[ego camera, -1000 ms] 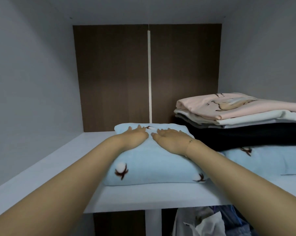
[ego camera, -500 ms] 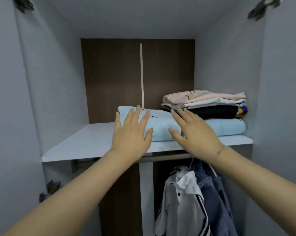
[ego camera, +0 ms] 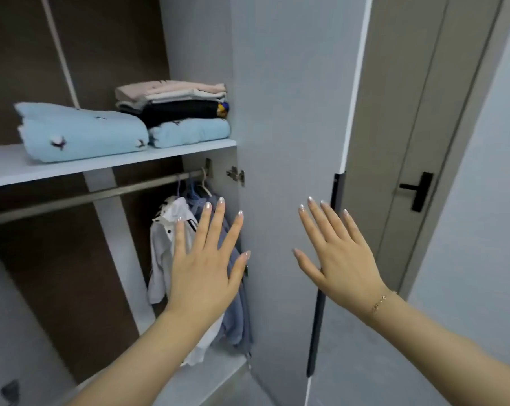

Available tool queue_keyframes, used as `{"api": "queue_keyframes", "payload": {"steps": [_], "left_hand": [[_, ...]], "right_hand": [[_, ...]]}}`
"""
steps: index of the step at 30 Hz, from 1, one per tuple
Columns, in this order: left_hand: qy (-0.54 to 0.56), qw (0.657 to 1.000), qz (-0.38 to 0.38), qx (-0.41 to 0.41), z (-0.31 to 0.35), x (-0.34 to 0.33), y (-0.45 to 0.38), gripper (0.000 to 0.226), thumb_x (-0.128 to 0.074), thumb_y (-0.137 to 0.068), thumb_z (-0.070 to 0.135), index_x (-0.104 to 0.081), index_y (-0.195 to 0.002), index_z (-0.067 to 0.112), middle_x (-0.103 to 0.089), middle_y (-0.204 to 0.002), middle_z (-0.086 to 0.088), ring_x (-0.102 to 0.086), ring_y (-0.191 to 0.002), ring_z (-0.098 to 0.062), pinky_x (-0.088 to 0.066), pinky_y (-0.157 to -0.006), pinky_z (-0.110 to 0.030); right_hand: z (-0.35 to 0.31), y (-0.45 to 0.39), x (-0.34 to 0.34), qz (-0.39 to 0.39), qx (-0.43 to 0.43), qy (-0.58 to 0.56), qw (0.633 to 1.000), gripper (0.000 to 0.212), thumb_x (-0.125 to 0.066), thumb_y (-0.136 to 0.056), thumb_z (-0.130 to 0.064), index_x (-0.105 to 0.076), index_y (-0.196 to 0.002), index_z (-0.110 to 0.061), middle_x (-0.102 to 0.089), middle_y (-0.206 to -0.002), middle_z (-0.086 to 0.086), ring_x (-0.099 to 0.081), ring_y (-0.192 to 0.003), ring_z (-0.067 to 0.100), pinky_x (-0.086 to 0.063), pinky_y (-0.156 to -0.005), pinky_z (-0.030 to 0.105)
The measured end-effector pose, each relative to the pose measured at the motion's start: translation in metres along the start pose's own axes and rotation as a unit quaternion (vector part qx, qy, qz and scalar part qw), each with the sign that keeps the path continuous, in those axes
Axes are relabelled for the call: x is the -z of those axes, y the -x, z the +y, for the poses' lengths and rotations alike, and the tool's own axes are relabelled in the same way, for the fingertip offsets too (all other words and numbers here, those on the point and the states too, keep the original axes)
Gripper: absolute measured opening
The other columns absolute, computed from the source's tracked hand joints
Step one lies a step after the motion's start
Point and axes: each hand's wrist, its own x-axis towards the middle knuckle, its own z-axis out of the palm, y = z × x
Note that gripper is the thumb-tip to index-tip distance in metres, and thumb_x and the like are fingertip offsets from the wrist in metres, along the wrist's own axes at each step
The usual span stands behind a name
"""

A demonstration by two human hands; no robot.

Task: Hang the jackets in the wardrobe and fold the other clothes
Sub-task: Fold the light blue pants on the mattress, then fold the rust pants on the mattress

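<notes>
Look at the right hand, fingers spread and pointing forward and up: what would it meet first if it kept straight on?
Most likely the open wardrobe door, near its black handle strip. The right hand holds nothing, and depth is hard to judge.

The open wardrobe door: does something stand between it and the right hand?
Nothing visible does. The right hand, fingers straight, is raised just before the open wardrobe door, near its black handle; contact cannot be told.
</notes>
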Motion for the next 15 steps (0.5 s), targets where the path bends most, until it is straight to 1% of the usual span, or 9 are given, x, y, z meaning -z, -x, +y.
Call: {"api": "queue_keyframes", "payload": {"steps": [2, 4, 6, 8, 12, 13, 15], "left_hand": [[0.041, 0.999, -0.006, -0.032, 0.048, -0.01, 0.007, 0.063, -0.021, -0.098, 0.05, -0.018, -0.155, 0.023, -0.007, -0.164, -0.009, -0.009, -0.151, -0.028, -0.014, -0.118, -0.059], [0.078, 0.994, -0.019, -0.074, 0.101, -0.019, 0.011, 0.063, -0.024, -0.098, 0.048, -0.021, -0.155, 0.022, -0.01, -0.163, -0.009, -0.013, -0.15, -0.028, -0.019, -0.116, -0.06], [0.11, 0.985, -0.038, -0.125, 0.159, -0.029, 0.013, 0.062, -0.023, -0.098, 0.048, -0.021, -0.155, 0.022, -0.012, -0.163, -0.008, -0.014, -0.15, -0.027, -0.02, -0.116, -0.059], [0.131, 0.973, -0.057, -0.182, 0.221, -0.037, 0.013, 0.063, -0.019, -0.099, 0.049, -0.017, -0.156, 0.023, -0.007, -0.164, -0.008, -0.011, -0.151, -0.026, -0.017, -0.117, -0.058], [0.178, 0.939, -0.077, -0.284, 0.363, -0.044, 0.012, 0.062, -0.017, -0.099, 0.049, -0.015, -0.156, 0.022, -0.006, -0.164, -0.008, -0.008, -0.151, -0.026, -0.018, -0.118, -0.058], [0.189, 0.929, -0.083, -0.306, 0.401, -0.044, 0.014, 0.063, -0.017, -0.099, 0.049, -0.016, -0.155, 0.022, -0.006, -0.164, -0.008, -0.008, -0.151, -0.025, -0.017, -0.118, -0.058], [0.21, 0.911, -0.095, -0.342, 0.476, -0.042, 0.023, 0.063, -0.018, -0.099, 0.049, -0.019, -0.155, 0.021, -0.009, -0.163, -0.008, -0.01, -0.151, -0.026, -0.018, -0.118, -0.058]], "right_hand": [[0.034, 0.047, 0.0, -0.008, -0.043, 0.002, 0.999, 0.068, -0.025, -0.098, -0.053, -0.021, -0.155, -0.015, -0.019, -0.161, 0.003, -0.017, -0.149, 0.022, -0.017, -0.121, 0.046], [0.069, 0.093, 0.001, -0.019, -0.094, 0.003, 0.995, 0.069, -0.025, -0.098, -0.053, -0.022, -0.154, -0.014, -0.019, -0.161, 0.002, -0.016, -0.149, 0.02, -0.018, -0.12, 0.045], [0.106, 0.14, 0.003, -0.032, -0.148, 0.016, 0.988, 0.07, -0.024, -0.098, -0.053, -0.02, -0.154, -0.012, -0.018, -0.162, 0.003, -0.015, -0.15, 0.02, -0.019, -0.12, 0.046], [0.144, 0.187, 0.007, -0.046, -0.201, 0.032, 0.978, 0.071, -0.022, -0.098, -0.053, -0.02, -0.154, -0.01, -0.016, -0.162, 0.005, -0.015, -0.15, 0.02, -0.018, -0.121, 0.046], [0.229, 0.292, 0.022, -0.095, -0.297, 0.068, 0.948, 0.071, -0.018, -0.098, -0.054, -0.014, -0.155, -0.013, -0.008, -0.163, 0.005, -0.011, -0.15, 0.021, -0.014, -0.122, 0.045], [0.251, 0.319, 0.027, -0.103, -0.324, 0.074, 0.937, 0.07, -0.018, -0.098, -0.054, -0.013, -0.156, -0.014, -0.008, -0.163, 0.004, -0.011, -0.15, 0.021, -0.014, -0.122, 0.045], [0.292, 0.373, 0.036, -0.119, -0.374, 0.086, 0.916, 0.07, -0.021, -0.097, -0.053, -0.019, -0.155, -0.014, -0.014, -0.162, 0.006, -0.015, -0.15, 0.023, -0.017, -0.121, 0.045]]}}
